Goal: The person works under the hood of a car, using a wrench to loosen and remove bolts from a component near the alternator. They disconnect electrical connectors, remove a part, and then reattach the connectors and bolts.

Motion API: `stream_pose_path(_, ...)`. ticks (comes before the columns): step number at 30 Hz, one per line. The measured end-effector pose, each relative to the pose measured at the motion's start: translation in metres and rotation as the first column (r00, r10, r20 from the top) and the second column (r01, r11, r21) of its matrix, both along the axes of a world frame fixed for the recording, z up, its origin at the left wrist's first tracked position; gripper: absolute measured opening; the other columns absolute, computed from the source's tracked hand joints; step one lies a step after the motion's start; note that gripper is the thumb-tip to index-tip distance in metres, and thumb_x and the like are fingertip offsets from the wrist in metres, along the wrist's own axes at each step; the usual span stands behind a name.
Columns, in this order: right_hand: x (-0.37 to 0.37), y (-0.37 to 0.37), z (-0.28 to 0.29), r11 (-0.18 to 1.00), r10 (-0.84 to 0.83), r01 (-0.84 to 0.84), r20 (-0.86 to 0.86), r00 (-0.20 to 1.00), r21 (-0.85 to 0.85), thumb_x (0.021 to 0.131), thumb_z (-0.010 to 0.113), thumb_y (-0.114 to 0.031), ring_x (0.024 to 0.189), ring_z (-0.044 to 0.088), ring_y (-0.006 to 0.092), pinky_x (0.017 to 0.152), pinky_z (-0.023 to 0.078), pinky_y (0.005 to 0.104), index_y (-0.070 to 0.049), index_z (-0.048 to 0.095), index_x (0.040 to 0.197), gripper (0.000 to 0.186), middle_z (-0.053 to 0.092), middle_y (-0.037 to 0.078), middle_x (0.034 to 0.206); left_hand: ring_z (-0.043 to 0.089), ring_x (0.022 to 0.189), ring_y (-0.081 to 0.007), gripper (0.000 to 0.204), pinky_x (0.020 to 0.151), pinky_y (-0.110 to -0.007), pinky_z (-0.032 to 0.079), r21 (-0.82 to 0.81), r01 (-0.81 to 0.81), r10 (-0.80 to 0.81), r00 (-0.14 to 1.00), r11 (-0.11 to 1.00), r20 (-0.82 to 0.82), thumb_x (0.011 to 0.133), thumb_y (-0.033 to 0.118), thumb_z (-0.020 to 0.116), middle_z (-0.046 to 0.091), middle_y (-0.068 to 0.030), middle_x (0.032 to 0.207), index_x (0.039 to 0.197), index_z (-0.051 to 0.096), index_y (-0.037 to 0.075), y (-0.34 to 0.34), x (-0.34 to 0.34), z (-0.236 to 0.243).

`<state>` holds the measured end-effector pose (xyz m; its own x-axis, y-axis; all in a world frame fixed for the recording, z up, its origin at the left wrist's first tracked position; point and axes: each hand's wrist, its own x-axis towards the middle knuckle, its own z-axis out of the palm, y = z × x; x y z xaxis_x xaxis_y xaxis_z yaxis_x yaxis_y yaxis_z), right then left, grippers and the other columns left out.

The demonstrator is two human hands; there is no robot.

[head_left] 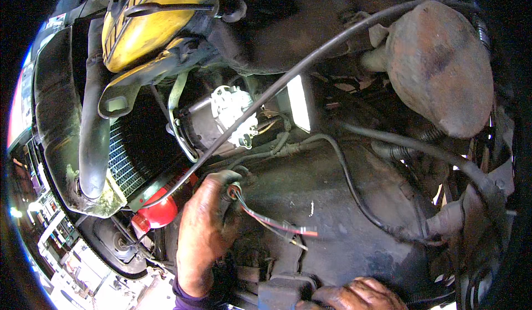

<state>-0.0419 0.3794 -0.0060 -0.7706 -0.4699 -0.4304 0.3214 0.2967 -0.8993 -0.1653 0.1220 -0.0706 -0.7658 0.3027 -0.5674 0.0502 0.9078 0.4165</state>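
Note:
My left hand (pixel 199 229) reaches up from the lower edge, thumb and fingers closed round a dark connector (pixel 231 192) with several thin coloured wires (pixel 277 226) trailing from it to the right, their ends loose over a grimy dark panel (pixel 349 193). Low at the right, my right hand (pixel 357 293) lies with curled fingers beside a black box-like part (pixel 282 288); what its fingers grip, if anything, is hidden. Both hands are dirty.
A yellow-painted part (pixel 144 19) hangs at upper left, above a radiator grille (pixel 122 160) and red rounded part (pixel 160 213). A long hose (pixel 291 74) crosses diagonally. A rusty rounded housing (pixel 438 69) fills upper right; thinner cables (pixel 346 171) run over the panel.

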Motion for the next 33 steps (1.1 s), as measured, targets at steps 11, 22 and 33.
stream_pose_path(11, 0.006, -0.009, 0.003, 0.972, -0.157, 0.153, 0.008, 0.988, 0.176, 0.089, 0.074, -0.027, 0.102, 0.063, 0.0394, 0.089, 0.051, 0.0459, -0.003, 0.067, 0.123, 0.042, 0.063, 0.019, 0.115, 0.068, 0.103, -0.0332, 0.039, 0.091, -0.040, 0.053, 0.093, 0.058, -0.037, 0.977, 0.994, -0.212, 0.077, 0.003, 0.078, 0.068, -0.0155, 0.108, 0.116, 0.070, 0.004, -0.011, -0.005, 0.001)
stream_pose_path(22, 0.016, -0.024, -0.004, 0.898, -0.167, 0.193, -0.101, 0.981, 0.394, 0.087, 0.075, -0.029, 0.105, 0.063, 0.0437, 0.091, 0.053, 0.0487, -0.003, 0.064, 0.122, 0.045, 0.065, 0.021, 0.111, 0.073, 0.103, -0.0307, 0.047, 0.094, -0.038, 0.056, 0.228, 0.014, 0.038, 0.975, 0.974, -0.221, 0.071, 0.012, 0.083, 0.075, -0.0162, 0.108, 0.115, 0.073, 0.004, -0.006, 0.002, 0.012)
stream_pose_path(33, 0.016, -0.033, 0.001, 0.855, -0.106, 0.174, -0.164, 0.981, 0.488, 0.088, 0.072, -0.023, 0.097, 0.063, 0.0431, 0.087, 0.051, 0.0450, 0.001, 0.064, 0.120, 0.041, 0.064, 0.022, 0.106, 0.073, 0.098, -0.0359, 0.051, 0.089, -0.042, 0.058, 0.254, -0.071, 0.121, 0.975, 0.965, -0.186, 0.069, 0.012, 0.088, 0.074, -0.0227, 0.106, 0.114, 0.071, -0.001, -0.001, 0.008, 0.021)
